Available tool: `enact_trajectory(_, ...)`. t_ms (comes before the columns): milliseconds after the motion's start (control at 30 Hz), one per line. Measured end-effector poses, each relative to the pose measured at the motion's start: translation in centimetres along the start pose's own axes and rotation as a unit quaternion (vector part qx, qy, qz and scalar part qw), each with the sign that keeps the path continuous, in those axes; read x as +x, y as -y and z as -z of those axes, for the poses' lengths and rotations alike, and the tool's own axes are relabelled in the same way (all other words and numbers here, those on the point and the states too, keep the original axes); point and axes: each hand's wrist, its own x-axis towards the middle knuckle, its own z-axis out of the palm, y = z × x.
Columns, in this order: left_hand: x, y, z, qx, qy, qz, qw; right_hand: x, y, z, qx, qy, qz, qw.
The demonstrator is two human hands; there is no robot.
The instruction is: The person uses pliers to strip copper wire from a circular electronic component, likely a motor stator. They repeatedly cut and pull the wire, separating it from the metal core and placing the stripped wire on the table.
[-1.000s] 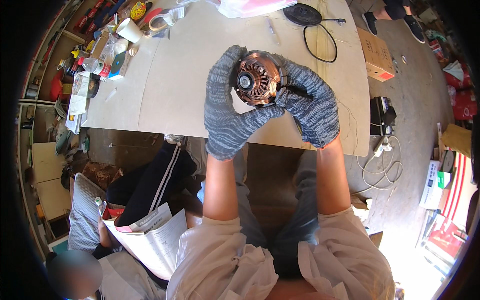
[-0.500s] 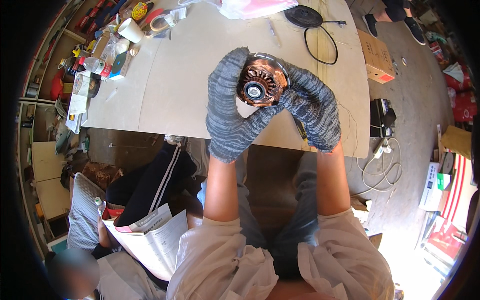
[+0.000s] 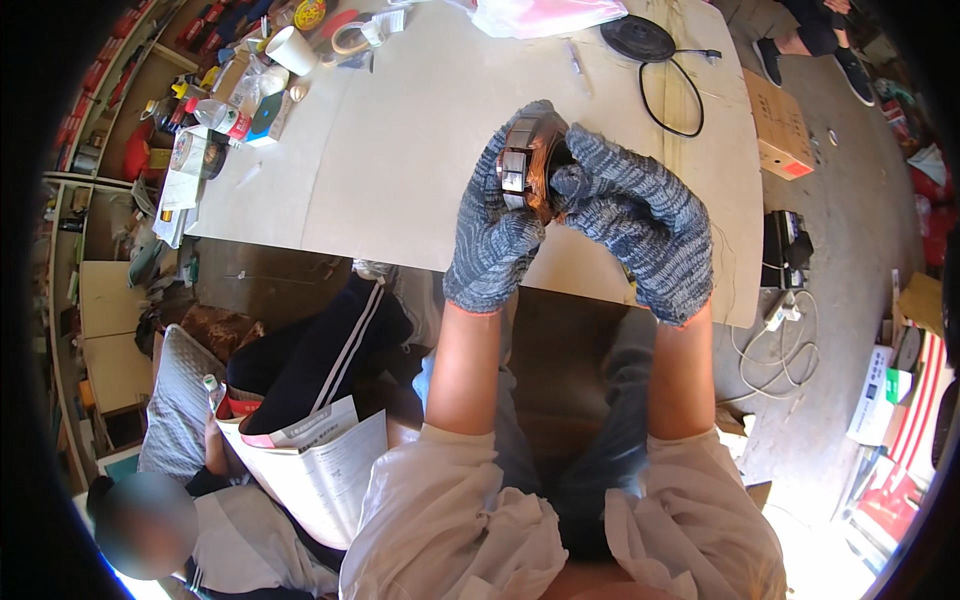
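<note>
Both my hands wear grey knitted gloves and hold a motor armature with copper windings above the table's near edge. It stands on edge, its silvery segmented rim facing left. My left hand is closed round that rim, fingers behind and thumb at the lower front. My right hand has its fingers curled against the armature's right-hand face, fingertips pressed near its middle. That face is largely covered by the right glove.
On the pale table lie a black disc with a cable, a pen and a pink-white plastic bag. A white cup, bottle and tape roll crowd the far left. Another person sits at lower left with papers.
The armature has turned from its copper face and central bearing toward me to its rim toward the left. My left hand has turned with it; my right fingers have shifted onto its right-hand face.
</note>
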Motion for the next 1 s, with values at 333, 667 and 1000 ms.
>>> enact_trajectory(333,-0.8,3.0,1.4,-0.430,0.097,0.021,0.898,-0.2,1.1,-0.3,0.125,-0.004,-0.022,0.992)
enact_trajectory(667,-1.0,0.9,0.9,-0.263,0.098,0.014,0.960,-0.5,1.2,-0.5,0.098,-0.046,-0.016,0.994)
enact_trajectory(1000,-0.9,0.9,0.8,-0.292,0.090,0.021,0.952,-0.6,0.9,-0.5,0.081,-0.045,-0.010,0.996)
